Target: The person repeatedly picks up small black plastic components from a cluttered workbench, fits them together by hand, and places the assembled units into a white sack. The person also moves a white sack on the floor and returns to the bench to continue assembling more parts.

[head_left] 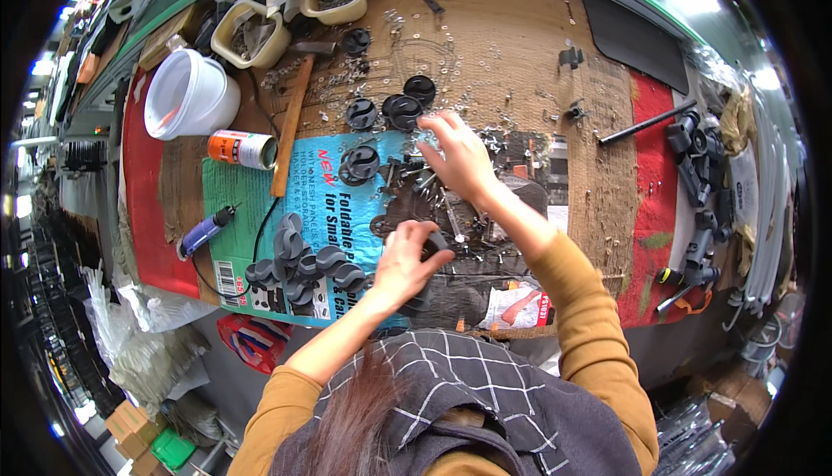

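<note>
My left hand [404,259] is closed around a dark grey plastic piece [437,243], its thumb and fingers on either side; the fingers hide part of its shape. Further up, my right hand [459,153] reaches out with thumb and fingers apart, its fingertips beside a black round knob [405,113] with a wavy ridge. Similar knobs [361,114] lie near it, some overlapping. Loose screws [452,216] are scattered below my right hand on a dark printed sheet. Several grey S-shaped plastic pieces [299,259] sit in a pile left of my left hand.
A hammer [293,125] with a wooden handle lies left of the knobs. Beside it are an orange-and-white can [243,149], a white bucket [191,94] and a blue power screwdriver [206,231]. Small-parts tubs [250,35] stand at the back; black clamp-like parts [693,190] are at right.
</note>
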Demonstrator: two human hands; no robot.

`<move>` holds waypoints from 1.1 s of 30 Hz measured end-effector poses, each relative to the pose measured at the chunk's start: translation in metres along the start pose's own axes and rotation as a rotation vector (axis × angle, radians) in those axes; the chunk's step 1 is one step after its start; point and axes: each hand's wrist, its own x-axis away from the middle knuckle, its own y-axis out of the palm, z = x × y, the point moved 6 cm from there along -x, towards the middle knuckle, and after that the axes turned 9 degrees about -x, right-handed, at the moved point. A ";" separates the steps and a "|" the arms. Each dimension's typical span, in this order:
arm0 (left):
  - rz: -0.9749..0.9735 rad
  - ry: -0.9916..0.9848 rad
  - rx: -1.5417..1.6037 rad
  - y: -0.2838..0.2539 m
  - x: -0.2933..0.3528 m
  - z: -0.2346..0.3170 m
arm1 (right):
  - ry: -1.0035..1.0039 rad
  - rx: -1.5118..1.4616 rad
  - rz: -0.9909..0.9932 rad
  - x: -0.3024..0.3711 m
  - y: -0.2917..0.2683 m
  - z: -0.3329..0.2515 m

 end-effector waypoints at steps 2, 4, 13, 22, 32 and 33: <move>-0.038 -0.071 0.040 0.018 0.006 -0.003 | 0.083 0.116 -0.094 -0.041 0.031 0.015; 0.016 -0.083 0.111 0.025 0.012 -0.004 | 0.108 0.184 -0.163 -0.060 0.050 0.024; 0.062 -0.404 0.915 0.007 -0.023 -0.049 | 0.006 -0.157 0.026 0.036 0.013 -0.004; -0.057 -0.417 1.214 0.017 -0.025 -0.029 | 0.049 -0.035 0.251 0.131 -0.007 -0.033; -0.131 -0.258 1.002 0.001 -0.020 -0.023 | 0.412 -0.389 0.213 0.125 -0.017 -0.050; -0.097 -0.225 1.030 -0.003 -0.017 -0.021 | 0.523 -0.505 0.181 0.127 -0.011 -0.050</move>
